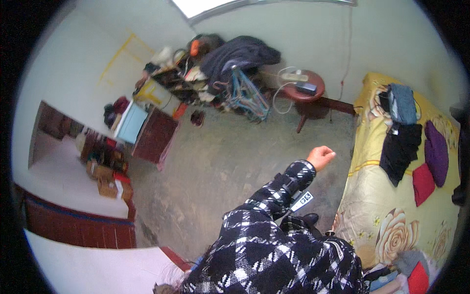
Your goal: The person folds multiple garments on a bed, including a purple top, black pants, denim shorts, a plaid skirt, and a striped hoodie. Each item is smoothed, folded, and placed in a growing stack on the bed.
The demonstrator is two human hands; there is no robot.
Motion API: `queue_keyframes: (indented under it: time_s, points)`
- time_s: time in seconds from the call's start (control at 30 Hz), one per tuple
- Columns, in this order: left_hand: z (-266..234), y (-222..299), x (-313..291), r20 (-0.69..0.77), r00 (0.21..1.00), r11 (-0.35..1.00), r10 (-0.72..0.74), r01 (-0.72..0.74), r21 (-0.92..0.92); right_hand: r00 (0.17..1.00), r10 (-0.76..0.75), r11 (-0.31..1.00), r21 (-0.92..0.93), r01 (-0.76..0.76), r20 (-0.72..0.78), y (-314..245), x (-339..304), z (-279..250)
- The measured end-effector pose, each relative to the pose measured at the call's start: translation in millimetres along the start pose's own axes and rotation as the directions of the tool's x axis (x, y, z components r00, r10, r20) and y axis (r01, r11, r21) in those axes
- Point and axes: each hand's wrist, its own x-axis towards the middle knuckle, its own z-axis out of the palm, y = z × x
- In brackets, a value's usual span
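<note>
My left hand (321, 158) is out in front of me above the bare floor, at the end of a black-and-white plaid sleeve (274, 196). Its fingers are curled together, and nothing shows in them. A white tag with a black pattern (302, 201) is attached by the forearm. The hand touches nothing; nearest to it is the bed (364, 191) on the right, with a yellow flowered cover. On the bed lie black clothing (401, 152), a grey garment (402, 103), a purple piece (435, 154) and a red piece (423, 183). My right hand is out of view.
A round red-brown table (316, 88) with a dark box (306, 87) stands by the far wall. Left of it are hangers (249, 93) and a cluttered rack under a dark garment (240, 56). A brown cabinet (155, 133) and cardboard boxes (115, 186) line the left side.
</note>
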Motion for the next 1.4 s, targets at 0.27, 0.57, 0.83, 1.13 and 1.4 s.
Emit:
queue_keyframes:
  time_s: [0.27,0.57,0.83,1.13,1.4]
  points:
    - [-6.8,-23.0,-7.5,-0.182,0.927,0.908,-0.327,0.255,-0.332,0.997,-0.027,0.989,-0.146,0.037,0.067,-15.4,97.2,-52.7]
    - [3.2,47.9,-11.8,-0.020,0.959,0.919,-0.281,0.263,-0.295,0.998,0.067,0.979,-0.192,-0.064,0.011,-36.2,98.6,-120.8]
    - [6.8,65.1,0.9,0.075,0.962,0.942,-0.263,0.273,-0.195,0.992,0.114,0.968,-0.220,-0.124,-0.060,-38.7,80.3,-154.1]
    - [13.2,53.7,15.5,0.178,0.968,0.968,-0.179,0.205,-0.142,0.975,0.188,0.954,-0.213,-0.211,-0.122,-22.7,46.7,-160.0]
    - [11.0,49.8,19.2,0.162,0.968,0.974,-0.189,0.206,-0.095,0.960,0.239,0.941,-0.208,-0.266,-0.148,0.5,26.1,-169.5]
